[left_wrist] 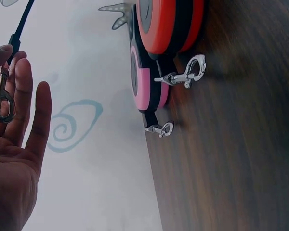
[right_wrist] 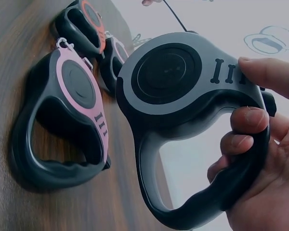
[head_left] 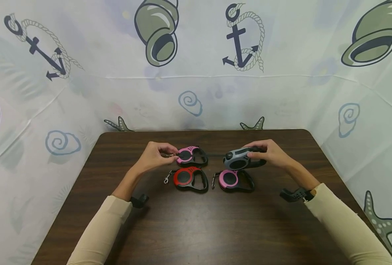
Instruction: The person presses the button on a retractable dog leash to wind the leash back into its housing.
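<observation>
My right hand (head_left: 274, 154) grips the black handle of a grey retractable dog leash (right_wrist: 176, 45), fingers curled through the loop, holding it above the table. Its thin dark cord (left_wrist: 24, 21) runs across to my left hand (head_left: 156, 154), which pinches the cord's black end between thumb and finger. A metal snap hook (left_wrist: 6, 103) hangs there in front of the palm. Below and between the hands lie a red leash (head_left: 184, 176) and two pink leashes, one at the back (head_left: 184, 156) and one at the front right (head_left: 229, 179).
All the lying leashes rest on a dark wooden table (head_left: 196, 228). In the left wrist view, small metal hooks (left_wrist: 185, 76) stick out from the red and rear pink leashes. A printed white cloth (head_left: 202, 44) hangs behind and beside the table.
</observation>
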The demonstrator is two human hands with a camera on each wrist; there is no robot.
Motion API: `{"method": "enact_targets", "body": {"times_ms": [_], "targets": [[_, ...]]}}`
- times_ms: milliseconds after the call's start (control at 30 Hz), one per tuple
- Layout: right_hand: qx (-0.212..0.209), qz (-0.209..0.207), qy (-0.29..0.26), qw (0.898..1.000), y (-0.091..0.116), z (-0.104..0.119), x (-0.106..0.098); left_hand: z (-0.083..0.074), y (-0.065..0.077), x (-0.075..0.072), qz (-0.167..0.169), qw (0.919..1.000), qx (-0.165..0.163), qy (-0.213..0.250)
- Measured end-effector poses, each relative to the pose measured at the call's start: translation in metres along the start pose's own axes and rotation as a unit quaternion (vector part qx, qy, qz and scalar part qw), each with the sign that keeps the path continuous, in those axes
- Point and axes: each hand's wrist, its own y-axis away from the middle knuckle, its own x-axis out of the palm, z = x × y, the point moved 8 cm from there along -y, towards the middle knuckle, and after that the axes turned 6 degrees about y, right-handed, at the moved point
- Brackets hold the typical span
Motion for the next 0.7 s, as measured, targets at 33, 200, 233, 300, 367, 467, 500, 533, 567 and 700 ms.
{"method": "enact_targets", "body": {"times_ms": [33, 200, 233, 300, 367, 467, 500, 533, 567, 700], "targets": [[-0.002, -0.001, 0.000, 1.000, 0.000, 0.001, 0.001, 0.000, 0.000, 0.001, 0.000, 1.0000, 0.000, -0.001], [-0.001, -0.002, -0.003, 1.000, -0.002, 0.004, 0.006, 0.001, 0.001, 0.006, 0.002, 1.0000, 0.002, -0.001], [-0.001, -0.002, -0.003, 1.000, -0.003, 0.004, 0.007, 0.001, 0.001, 0.007, 0.002, 1.0000, 0.001, -0.001], [-0.003, -0.001, -0.002, 1.000, -0.004, 0.005, 0.010, 0.001, 0.001, 0.009, 0.003, 1.0000, 0.000, 0.001], [-0.005, -0.001, -0.002, 1.000, -0.005, 0.006, 0.012, 0.001, 0.001, 0.011, 0.004, 1.0000, -0.003, 0.000], [-0.007, -0.001, -0.006, 1.000, -0.006, 0.007, 0.016, 0.005, 0.001, 0.014, 0.008, 0.9999, -0.008, 0.001], [-0.007, -0.002, -0.007, 1.000, -0.007, 0.008, 0.017, 0.010, 0.001, 0.015, 0.008, 0.9999, -0.010, 0.000], [-0.006, -0.003, -0.007, 1.000, -0.008, 0.008, 0.018, 0.014, 0.001, 0.015, 0.008, 0.9999, -0.012, 0.000], [-0.005, -0.003, -0.008, 1.000, -0.008, 0.008, 0.019, 0.019, 0.000, 0.016, 0.007, 0.9999, -0.013, 0.001], [0.001, -0.002, -0.010, 1.000, -0.010, 0.009, 0.025, 0.036, -0.001, 0.020, 0.006, 0.9999, -0.011, 0.005]]}}
